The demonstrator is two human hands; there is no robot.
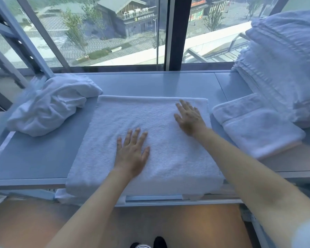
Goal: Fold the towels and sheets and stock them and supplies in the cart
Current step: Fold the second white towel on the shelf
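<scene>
A wide window fills the wall ahead, split by a dark upright post; across the street a building carries a light sign, its characters too blurred to read. Below the glass runs a long, smooth grey counter, flat and matte.

At the far right of the counter rises a tall stack of folded linens, white with fine ribbed lines along the folded edges, well beyond the right fingertips.

In the middle lies the white towel, thick looped terry folded into a broad rectangle. Its long axis runs left to right along the counter, and its near edge overhangs the counter's front lip.

Well to the left of the left fingers sits a crumpled sheet, smooth and thin, bunched into a loose heap. Just right of the right fingers lies a smaller folded towel, the same terry, angled slightly.

The right hand lies flat on the towel's far right part, fingers spread and straight, tips close to the far edge, gripping nothing. The left hand presses palm-down nearer the middle, fingers straight and slightly apart, also holding nothing.
</scene>
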